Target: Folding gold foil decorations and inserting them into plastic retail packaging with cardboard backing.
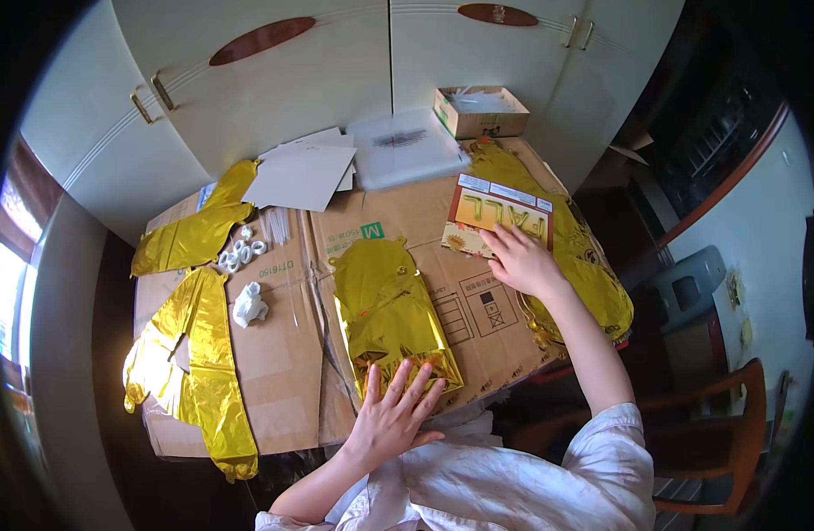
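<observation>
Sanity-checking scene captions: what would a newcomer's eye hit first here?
The glaring gold foil shape at the cardboard's front left. Next, the folded gold foil at front centre, the left hand on its near end. Then the colourful printed card, right of centre, under the right hand's fingers.

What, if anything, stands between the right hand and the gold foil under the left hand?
Nothing visible: just flat cardboard separates the right hand, resting on the card, from the foil, whose near end the left hand touches.
</observation>
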Demonstrator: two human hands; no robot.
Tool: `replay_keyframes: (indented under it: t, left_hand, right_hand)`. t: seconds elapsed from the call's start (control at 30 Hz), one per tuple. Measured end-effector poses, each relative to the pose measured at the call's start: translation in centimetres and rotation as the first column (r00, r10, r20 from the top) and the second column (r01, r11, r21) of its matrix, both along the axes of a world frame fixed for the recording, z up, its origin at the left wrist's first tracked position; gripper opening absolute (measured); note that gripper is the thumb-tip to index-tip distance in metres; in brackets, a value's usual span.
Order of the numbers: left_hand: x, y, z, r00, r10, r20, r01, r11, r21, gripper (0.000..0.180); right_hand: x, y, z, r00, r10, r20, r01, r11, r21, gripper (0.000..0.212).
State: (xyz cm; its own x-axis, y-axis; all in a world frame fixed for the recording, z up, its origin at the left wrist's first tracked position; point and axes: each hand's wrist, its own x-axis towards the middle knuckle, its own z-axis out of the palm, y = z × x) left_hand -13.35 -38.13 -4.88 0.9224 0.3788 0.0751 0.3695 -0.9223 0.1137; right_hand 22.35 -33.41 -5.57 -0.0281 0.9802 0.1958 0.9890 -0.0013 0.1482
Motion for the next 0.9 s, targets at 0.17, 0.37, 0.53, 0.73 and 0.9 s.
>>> replay_keyframes:
  t: [0.17,0.37,0.53,0.73,0.9]
  left_hand:
    - [-0.4,-0.7,0.4,0.991,-0.044,0.128,0.046,0.999,-0.009,0.075]
    - [-2.3,0.0,1.7,0.798,0.306,0.518,-0.005,0.864,-0.503,0.078]
    - [-3.4,-0.5,1.0,0.539,0.832,0.131,0.759,-0.412,-0.504,0.083]
    - [-4.1,0.0,2.9,0.511,0.855,0.09,0.505,-0.214,-0.836,0.081]
    - [-7.1,-3.3,0.4,0.607,0.767,0.21,0.279,0.042,-0.959,0.091]
  right_hand:
    - [-0.2,0.3,0.6,0.949,0.156,0.274,-0.165,0.986,0.01,0.028]
    - [-5.8,-3.4,6.7,0.911,0.262,0.32,-0.4,0.75,0.527,0.015]
    - [-14.6,-11.8,9.7,0.791,0.467,0.396,-0.612,0.597,0.519,0.014]
    - [-19.1,-17.7,7.1,0.774,0.632,0.048,-0.6,0.706,0.376,0.022]
    - [-19.0,-19.1,5.2,0.752,0.565,-0.339,-0.485,0.823,0.295,0.03]
